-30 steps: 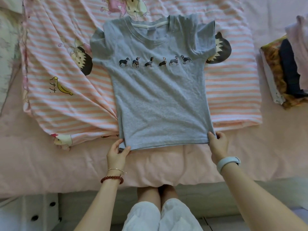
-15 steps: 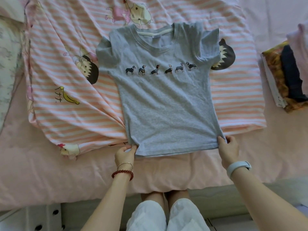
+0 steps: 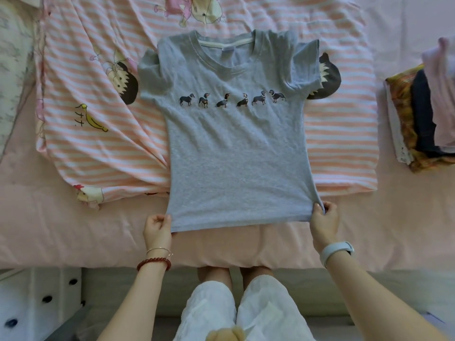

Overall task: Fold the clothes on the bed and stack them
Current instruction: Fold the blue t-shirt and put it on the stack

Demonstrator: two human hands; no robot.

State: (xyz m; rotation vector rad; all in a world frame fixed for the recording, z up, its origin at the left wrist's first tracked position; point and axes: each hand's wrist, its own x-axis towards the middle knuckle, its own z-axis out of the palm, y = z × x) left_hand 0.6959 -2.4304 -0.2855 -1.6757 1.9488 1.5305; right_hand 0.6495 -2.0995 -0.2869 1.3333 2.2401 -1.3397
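A grey T-shirt (image 3: 236,153) with a row of small dogs across the chest lies face up and spread flat on the bed, collar away from me. My left hand (image 3: 157,230) pinches the hem's left corner. My right hand (image 3: 323,221) pinches the hem's right corner, fingers curled on the cloth. Both sleeves are tucked in toward the body. At the right edge of the bed sits a stack of folded clothes (image 3: 418,119).
A pink-and-white striped cartoon blanket (image 3: 98,99) lies under the shirt on the pale pink bed sheet (image 3: 49,222). The bed's front edge runs just before my knees. A white piece of furniture (image 3: 37,299) stands at the lower left.
Both hands have closed tighter on the hem corners; the left hand went from loose fingers to a pinch. The shirt's lower edge is drawn straighter and slightly toward me.
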